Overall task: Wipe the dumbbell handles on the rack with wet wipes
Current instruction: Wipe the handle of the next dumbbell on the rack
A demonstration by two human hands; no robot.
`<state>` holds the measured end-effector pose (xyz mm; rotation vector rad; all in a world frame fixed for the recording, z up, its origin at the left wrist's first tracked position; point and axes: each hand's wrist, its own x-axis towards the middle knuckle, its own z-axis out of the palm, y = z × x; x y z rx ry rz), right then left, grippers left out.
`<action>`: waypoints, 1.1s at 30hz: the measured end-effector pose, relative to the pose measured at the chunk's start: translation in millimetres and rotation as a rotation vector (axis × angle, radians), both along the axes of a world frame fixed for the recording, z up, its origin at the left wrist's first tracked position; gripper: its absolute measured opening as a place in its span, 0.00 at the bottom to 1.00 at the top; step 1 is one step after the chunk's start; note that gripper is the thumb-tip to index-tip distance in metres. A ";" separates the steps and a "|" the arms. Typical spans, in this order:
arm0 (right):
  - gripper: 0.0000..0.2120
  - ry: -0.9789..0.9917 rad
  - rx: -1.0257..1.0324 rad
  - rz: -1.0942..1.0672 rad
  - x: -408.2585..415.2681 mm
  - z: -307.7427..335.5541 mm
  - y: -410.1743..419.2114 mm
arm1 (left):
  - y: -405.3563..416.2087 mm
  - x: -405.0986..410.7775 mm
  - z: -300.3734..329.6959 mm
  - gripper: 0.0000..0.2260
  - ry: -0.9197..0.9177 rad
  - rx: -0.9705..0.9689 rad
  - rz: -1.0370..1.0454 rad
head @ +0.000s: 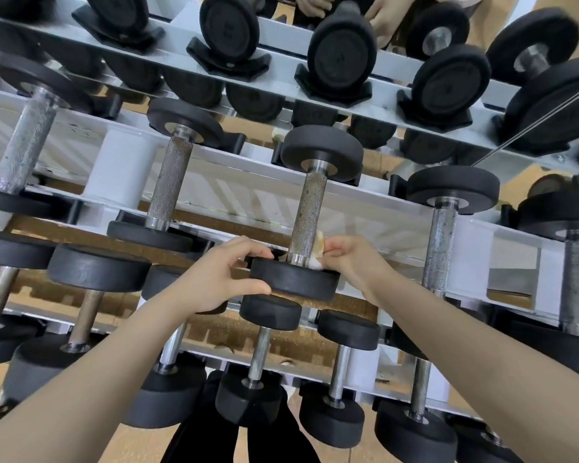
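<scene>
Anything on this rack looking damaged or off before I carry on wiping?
Yes: the knurled handle being wiped shows brownish, rust-like specks, and the wet wipe pinched in the right hand is stained orange-brown. The left hand grips that dumbbell's near head. Nothing looks askew.

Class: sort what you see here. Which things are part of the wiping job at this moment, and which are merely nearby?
In the job:
- wet wipe, pinched in right hand
- knurled handle it touches
- left hand, gripping the near weight

Merely nearby:
- left neighbour dumbbell
- right neighbour dumbbell
- white rack
- upper-row dumbbells
</scene>
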<state>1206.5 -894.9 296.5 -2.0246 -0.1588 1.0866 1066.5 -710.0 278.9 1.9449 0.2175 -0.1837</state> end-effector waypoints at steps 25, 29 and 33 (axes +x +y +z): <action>0.13 0.262 0.412 0.182 -35.1 76.5 26.4 | -37.5 -30.0 71.7 0.22 -0.083 -0.371 0.502; 0.22 0.319 0.335 0.251 -46.3 84.5 37.0 | -28.1 -43.6 80.5 0.02 -0.055 -0.356 0.562; 0.12 0.163 0.345 0.450 -56.6 97.4 53.5 | -6.2 -53.6 93.7 0.08 -0.126 -0.438 0.628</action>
